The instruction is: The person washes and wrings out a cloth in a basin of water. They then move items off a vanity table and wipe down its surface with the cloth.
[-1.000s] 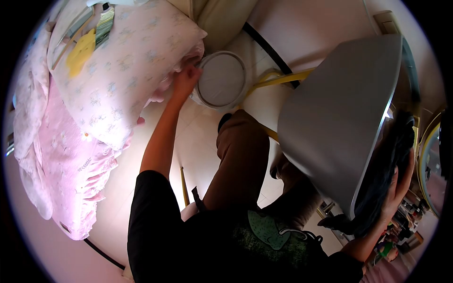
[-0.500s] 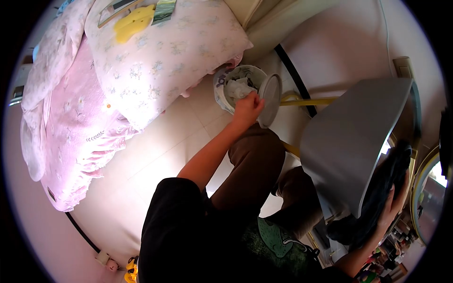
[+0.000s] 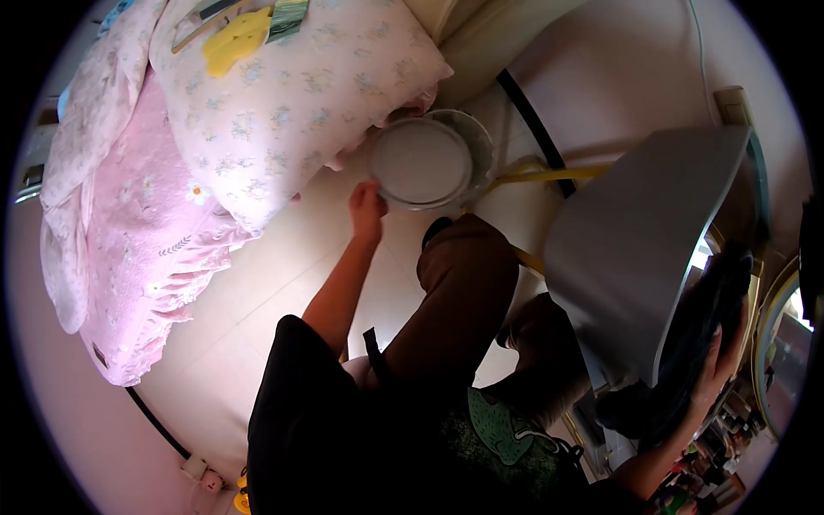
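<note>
My left hand (image 3: 367, 206) is closed on the edge of a round pale lid (image 3: 421, 163). The lid lies across much of the top of a white bin (image 3: 481, 146), whose right-hand rim and inner wall still show. The bin's contents are mostly hidden under the lid. Far to the right, my right hand (image 3: 719, 365) grips a dark cloth (image 3: 669, 378) at the edge of a grey chair (image 3: 644, 232). Part of that hand's fingers is hidden in shadow.
A bed with a floral pillow (image 3: 283, 112) and pink bedding (image 3: 129, 223) is on the left. A yellow flower-shaped item (image 3: 236, 41) lies on the pillow. Yellow chair legs (image 3: 558, 174) stand beside the bin. A round mirror (image 3: 785, 352) is at the far right.
My left hand has moved left and carried the lid from upright at the bin's right side to across its opening, covering the white crumpled contents. My right hand stays on the cloth.
</note>
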`<state>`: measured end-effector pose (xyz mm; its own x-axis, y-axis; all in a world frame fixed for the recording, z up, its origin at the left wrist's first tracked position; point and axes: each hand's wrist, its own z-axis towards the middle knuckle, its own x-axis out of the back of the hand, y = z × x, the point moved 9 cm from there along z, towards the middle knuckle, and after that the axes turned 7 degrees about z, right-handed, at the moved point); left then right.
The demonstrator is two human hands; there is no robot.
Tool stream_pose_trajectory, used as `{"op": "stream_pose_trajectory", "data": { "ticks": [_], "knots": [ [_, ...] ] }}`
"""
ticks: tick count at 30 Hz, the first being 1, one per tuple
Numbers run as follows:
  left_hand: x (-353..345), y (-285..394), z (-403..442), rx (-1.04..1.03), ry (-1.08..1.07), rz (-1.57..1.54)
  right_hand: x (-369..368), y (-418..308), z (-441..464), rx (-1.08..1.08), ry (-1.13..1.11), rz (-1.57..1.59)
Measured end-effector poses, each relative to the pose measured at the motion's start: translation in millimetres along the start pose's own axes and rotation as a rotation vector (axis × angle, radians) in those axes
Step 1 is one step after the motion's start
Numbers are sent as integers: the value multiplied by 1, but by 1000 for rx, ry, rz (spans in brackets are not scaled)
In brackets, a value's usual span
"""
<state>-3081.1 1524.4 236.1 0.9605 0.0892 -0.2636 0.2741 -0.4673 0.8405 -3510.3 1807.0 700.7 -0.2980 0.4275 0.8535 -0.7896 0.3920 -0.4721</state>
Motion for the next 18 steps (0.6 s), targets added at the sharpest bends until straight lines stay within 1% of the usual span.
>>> {"op": "stream_pose_trajectory", "data": {
  "ticks": [3,5,8,9,11,13,14,15,16,17,18],
  "knots": [
    [77,-11,-5,-51,70,4,-2,-1,-1,-11,9,29],
    [118,-6,-12,-48,139,90,-2,-1,-1,-27,14,58],
    [153,4,-16,-45,189,194,1,4,-2,-61,36,56],
    [154,10,-18,-47,178,249,2,3,-2,-42,34,26],
    [160,12,-9,-135,230,546,3,2,-2,-19,32,-3],
    [132,27,-2,-429,209,821,3,1,-2,-22,28,-26],
    [116,22,8,-410,173,860,2,0,-2,-17,25,-25],
    [100,18,20,-443,159,981,2,-1,-3,-21,36,-19],
    [78,19,26,-352,144,984,2,-3,-3,-23,47,-13],
    [65,12,42,-444,133,1045,1,-5,-2,-14,45,-9],
    [53,1,58,-487,108,1165,0,-6,-3,-19,46,-8]
  ]
}}
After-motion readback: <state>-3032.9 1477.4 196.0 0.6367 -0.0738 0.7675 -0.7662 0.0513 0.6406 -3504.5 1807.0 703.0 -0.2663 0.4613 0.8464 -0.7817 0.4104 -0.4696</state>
